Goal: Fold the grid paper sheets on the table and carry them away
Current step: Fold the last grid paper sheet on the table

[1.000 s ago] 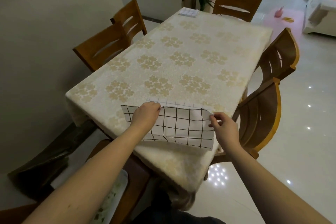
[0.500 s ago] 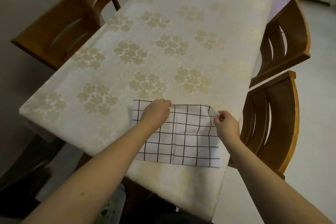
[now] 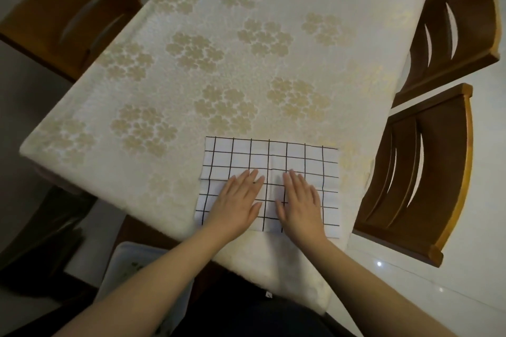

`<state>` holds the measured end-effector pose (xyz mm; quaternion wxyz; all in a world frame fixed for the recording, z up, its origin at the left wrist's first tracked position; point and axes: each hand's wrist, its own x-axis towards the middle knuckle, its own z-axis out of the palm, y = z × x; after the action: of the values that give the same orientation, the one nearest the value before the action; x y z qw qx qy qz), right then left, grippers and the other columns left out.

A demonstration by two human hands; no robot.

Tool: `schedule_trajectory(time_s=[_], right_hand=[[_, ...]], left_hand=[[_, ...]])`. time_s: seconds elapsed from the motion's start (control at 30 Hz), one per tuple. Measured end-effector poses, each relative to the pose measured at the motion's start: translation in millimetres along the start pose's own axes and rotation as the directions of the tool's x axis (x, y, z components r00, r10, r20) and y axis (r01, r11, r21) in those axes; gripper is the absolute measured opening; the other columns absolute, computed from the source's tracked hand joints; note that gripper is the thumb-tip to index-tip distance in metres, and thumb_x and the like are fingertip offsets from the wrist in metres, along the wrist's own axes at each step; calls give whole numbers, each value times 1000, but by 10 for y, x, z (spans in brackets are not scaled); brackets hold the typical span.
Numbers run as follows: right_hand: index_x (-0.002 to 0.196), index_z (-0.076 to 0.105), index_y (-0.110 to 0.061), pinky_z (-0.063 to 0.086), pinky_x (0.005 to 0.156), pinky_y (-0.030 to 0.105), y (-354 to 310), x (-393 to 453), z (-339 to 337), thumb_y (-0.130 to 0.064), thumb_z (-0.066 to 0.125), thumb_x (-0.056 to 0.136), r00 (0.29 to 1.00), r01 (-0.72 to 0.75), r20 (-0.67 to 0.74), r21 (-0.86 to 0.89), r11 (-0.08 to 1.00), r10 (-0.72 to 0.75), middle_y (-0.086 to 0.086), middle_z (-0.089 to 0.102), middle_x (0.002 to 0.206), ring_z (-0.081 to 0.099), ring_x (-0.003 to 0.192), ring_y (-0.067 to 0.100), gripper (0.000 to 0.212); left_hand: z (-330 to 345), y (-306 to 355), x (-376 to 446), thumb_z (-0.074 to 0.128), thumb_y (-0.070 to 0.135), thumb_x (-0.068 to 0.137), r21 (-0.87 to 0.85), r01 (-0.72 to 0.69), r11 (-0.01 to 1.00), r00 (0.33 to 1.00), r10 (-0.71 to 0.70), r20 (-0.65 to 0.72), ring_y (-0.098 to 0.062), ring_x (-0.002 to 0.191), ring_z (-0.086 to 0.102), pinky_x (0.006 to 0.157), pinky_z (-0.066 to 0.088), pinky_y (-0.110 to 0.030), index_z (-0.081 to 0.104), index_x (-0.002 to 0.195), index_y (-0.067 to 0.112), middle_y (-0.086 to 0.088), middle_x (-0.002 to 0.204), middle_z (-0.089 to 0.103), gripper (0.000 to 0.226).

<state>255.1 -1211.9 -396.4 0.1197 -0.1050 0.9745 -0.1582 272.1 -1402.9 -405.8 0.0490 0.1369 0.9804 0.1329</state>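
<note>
A white grid paper sheet (image 3: 273,156) with black lines lies flat near the front right corner of the table (image 3: 219,63). It shows a horizontal crease across its middle and a vertical one down the centre. My left hand (image 3: 238,200) rests palm down on the sheet's lower left half, fingers extended. My right hand (image 3: 299,200) lies flat beside it on the lower right half. Neither hand grips anything.
The table wears a cream cloth with gold flower clusters. Wooden chairs stand at the right (image 3: 421,172), far right (image 3: 460,22) and far left (image 3: 76,13). A pale bin (image 3: 131,262) sits on the floor below the front edge.
Both hands let go of the sheet's far edge and now lie flat on it. The sheet went from a lifted flap to lying flat. The camera tilted further down.
</note>
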Motion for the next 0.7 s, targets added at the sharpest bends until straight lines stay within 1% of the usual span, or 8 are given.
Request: schedule_trajectory(time_s=[0.1, 0.2, 0.3, 0.37, 0.47, 0.53, 0.63, 0.7], right_hand=[[155, 23, -21, 8, 119, 42, 2, -1, 155, -46, 35, 95, 994, 80, 80, -68, 994, -75, 2, 26, 161, 21, 149, 22, 66], [156, 17, -22, 3, 119, 43, 158, -13, 237, -55, 28, 98, 988, 97, 136, -148, 984, -77, 1, 15, 163, 14, 151, 22, 68], [157, -3, -28, -8, 120, 42, 406, -95, 210, -66, 14, 96, 983, 83, 174, -187, 979, -51, -5, -11, 164, -11, 151, 18, 73], [155, -11, -30, -14, 119, 40, 580, -197, 143, -68, 11, 95, 985, 56, 169, -180, 982, -25, -6, -21, 162, -22, 149, 15, 74], [155, -12, -29, -14, 120, 42, 855, -407, 21, -69, 14, 95, 988, 1, 155, -173, 985, 27, -5, -22, 162, -24, 148, 16, 76], [155, -12, -29, -14, 120, 44, 1007, -576, -49, -70, 12, 94, 984, -17, 170, -184, 983, 49, -4, -22, 162, -24, 148, 17, 77], [156, -8, -28, -10, 121, 43, 1138, -798, -142, -69, 11, 94, 987, -29, 147, -193, 981, 58, -4, -16, 164, -18, 150, 17, 77], [157, -4, -27, -7, 121, 44, 1162, -909, -189, -68, 11, 93, 990, -18, 133, -197, 980, 45, -3, -12, 165, -15, 151, 18, 77]], left_hand=[[141, 34, -63, 32, 44, 98, 53, 59, 997, 995, -63, 78, -23, 148, 20, 118, 16, -44, 25, 154, 15, -4, 161, 21, 63], [257, -15, -163, 26, 51, 98, 100, 140, 985, 977, -154, 147, -24, 150, 12, 118, 12, -47, 17, 156, 19, -4, 164, 11, 67], [293, -112, -302, 21, 64, 95, 129, 198, 972, 957, -220, 188, -22, 151, -7, 119, 0, -50, -1, 156, 28, -1, 164, -9, 75], [267, -166, -402, 17, 74, 90, 138, 251, 958, 941, -275, 198, -21, 150, -14, 118, -5, -50, -10, 154, 33, 1, 163, -17, 81], [190, -193, -581, 11, 80, 84, 164, 345, 924, 903, -374, 210, -23, 148, -19, 118, -7, -52, -19, 150, 39, 0, 161, -23, 84], [154, -171, -697, 14, 81, 84, 166, 407, 898, 878, -434, 202, -25, 148, -19, 117, -7, -55, -22, 148, 40, -3, 160, -26, 84], [103, -69, -806, 16, 78, 86, 154, 448, 881, 866, -470, 171, -25, 149, -17, 115, -6, -57, -19, 151, 39, -2, 160, -24, 83], [87, 37, -847, 14, 74, 88, 142, 450, 882, 872, -468, 143, -25, 150, -12, 116, -4, -55, -11, 154, 34, -3, 162, -17, 81]])
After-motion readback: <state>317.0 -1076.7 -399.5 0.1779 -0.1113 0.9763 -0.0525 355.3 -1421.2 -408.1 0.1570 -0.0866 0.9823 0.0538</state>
